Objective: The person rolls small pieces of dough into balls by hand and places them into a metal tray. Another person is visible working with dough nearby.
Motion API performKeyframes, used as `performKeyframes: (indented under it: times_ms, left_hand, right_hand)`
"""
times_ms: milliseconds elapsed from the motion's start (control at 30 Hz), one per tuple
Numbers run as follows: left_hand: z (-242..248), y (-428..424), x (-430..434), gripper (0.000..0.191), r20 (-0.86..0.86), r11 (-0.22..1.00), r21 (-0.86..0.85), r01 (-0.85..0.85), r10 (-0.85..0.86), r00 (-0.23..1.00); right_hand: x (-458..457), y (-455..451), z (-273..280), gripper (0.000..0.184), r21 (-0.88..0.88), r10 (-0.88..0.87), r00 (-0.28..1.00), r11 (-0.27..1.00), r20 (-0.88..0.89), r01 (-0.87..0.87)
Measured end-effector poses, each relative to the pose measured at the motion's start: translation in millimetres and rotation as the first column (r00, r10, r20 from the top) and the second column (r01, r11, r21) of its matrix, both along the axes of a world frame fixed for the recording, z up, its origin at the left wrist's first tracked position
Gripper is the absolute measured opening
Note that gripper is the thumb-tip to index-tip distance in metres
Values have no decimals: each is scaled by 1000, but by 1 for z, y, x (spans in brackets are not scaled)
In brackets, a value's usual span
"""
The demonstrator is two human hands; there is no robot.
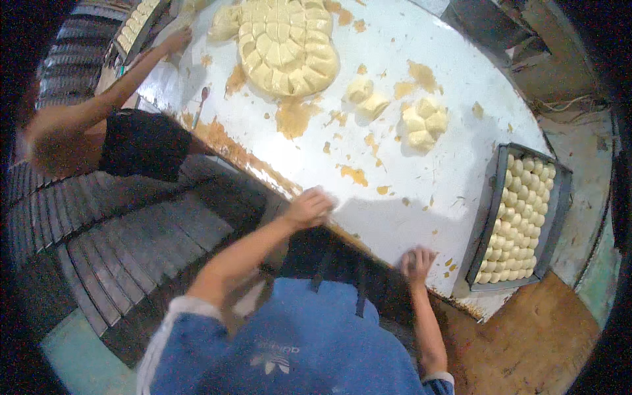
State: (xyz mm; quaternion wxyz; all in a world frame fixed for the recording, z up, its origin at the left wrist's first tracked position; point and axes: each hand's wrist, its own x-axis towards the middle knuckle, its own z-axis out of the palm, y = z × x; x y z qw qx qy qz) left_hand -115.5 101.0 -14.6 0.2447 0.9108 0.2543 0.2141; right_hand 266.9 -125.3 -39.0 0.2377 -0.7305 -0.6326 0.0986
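My left hand (312, 206) is palm down at the near edge of the white table (316, 163), its fingertips blurred. My right hand (417, 264) rests with curled fingers on the same edge, farther right. The frame does not show whether anything is under either palm. A large slab of pale dough (291, 54), cut into many pieces, lies across the table at the top. Between it and the tray on the right lie a small group of dough pieces (366, 100) and a clump of joined dough lumps (424, 124).
A deep metal tray (493, 217) at the right holds rows of dough balls (518, 217). Another tray of dough balls (133, 27) is at the upper left, near a co-worker's arm (133, 79). A spoon-like utensil (200, 107) lies near the edge. Stacked dark ridged trays (148, 247) stand left.
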Motion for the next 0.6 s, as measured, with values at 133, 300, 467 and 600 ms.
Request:
performKeyframes:
  times_ms: [133, 300, 467, 600]
  left_hand:
    - [4, 28, 0, 28, -136, 999, 51, -5, 12, 991]
    - [14, 16, 15, 31, 34, 961, -63, -270, 272, 962]
    - [12, 39, -7, 27, 36, 999, -30, 31, -30, 999]
    - [-1, 31, 9, 25, -28, 958, 19, -286, 287, 958]
  right_hand:
    - [20, 18, 20, 15, 7, -190, 979, 982, 78, 190]
    - [-7, 26, 6, 14, 9, -224, 975, 975, 15, 223]
    - [15, 0, 6, 38, -123, 68, 988, 991, 135, -52]
    - [-3, 37, 26, 22, 21, -360, 931, 932, -56, 361]
